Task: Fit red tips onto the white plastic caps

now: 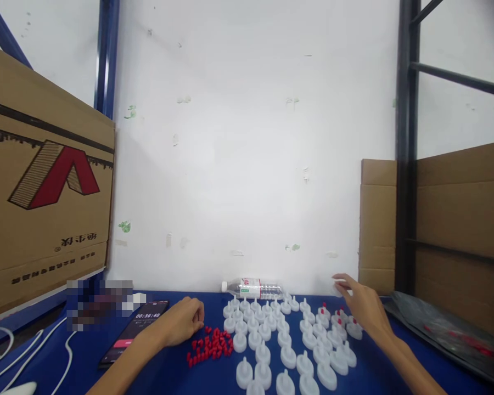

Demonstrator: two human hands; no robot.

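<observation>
My left hand (184,321) rests on the blue table (168,373) with its fingers curled under, right beside a heap of small red caps (209,345). My right hand (362,304) reaches forward over the far right of several white nozzle caps (284,345) standing in rows. Its fingers pinch a white cap (338,286). A few of the white caps near that hand carry red tips (324,314).
A clear water bottle (253,288) lies on its side against the white wall. A phone (134,332) showing a timer lies left of my left hand, with white cables (33,356) beyond. Cardboard boxes stand at left (45,181) and right (461,230). A dark plastic bag (448,329) lies at right.
</observation>
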